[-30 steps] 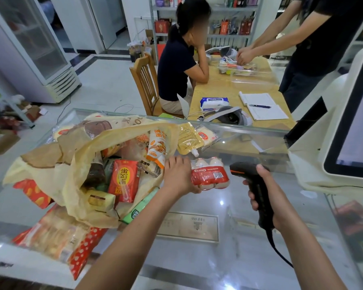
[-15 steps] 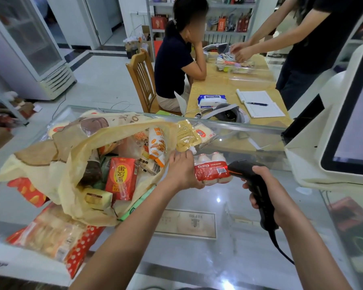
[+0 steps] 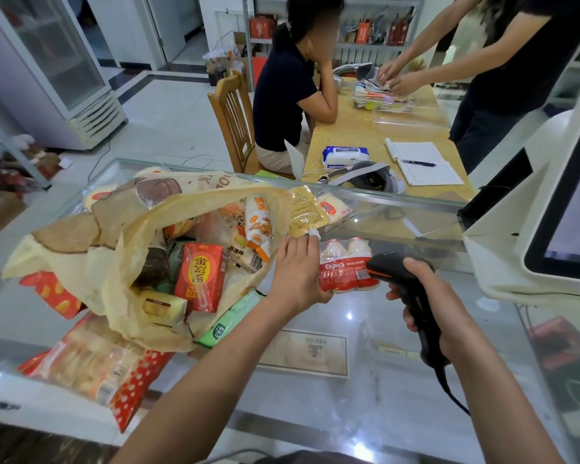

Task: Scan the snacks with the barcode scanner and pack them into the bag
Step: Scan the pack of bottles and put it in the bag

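Observation:
My left hand [image 3: 295,272] grips a red-wrapped pack of small white bottles [image 3: 344,267] just above the glass counter. My right hand [image 3: 429,309] grips the black barcode scanner [image 3: 404,289], whose head almost touches the barcode on the pack's right end. To the left lies the open yellow plastic bag [image 3: 124,272] on its side, holding several snacks, among them a red drink carton [image 3: 200,276] and an orange-and-white packet [image 3: 257,226]. A yellow pouch [image 3: 307,211] and a red-labelled packet [image 3: 332,209] lie on the counter behind my left hand.
A red dotted biscuit pack [image 3: 94,363], a green packet [image 3: 230,319] and a red snack bag [image 3: 52,293] lie around the bag on the glass counter [image 3: 365,396]. A white checkout screen [image 3: 556,202] stands at the right. Two people are at a wooden table [image 3: 375,135] beyond.
My right hand has brought the scanner left and up until its head is against the bottle pack. My left hand has kept hold of the pack, turning its barcode end toward the scanner.

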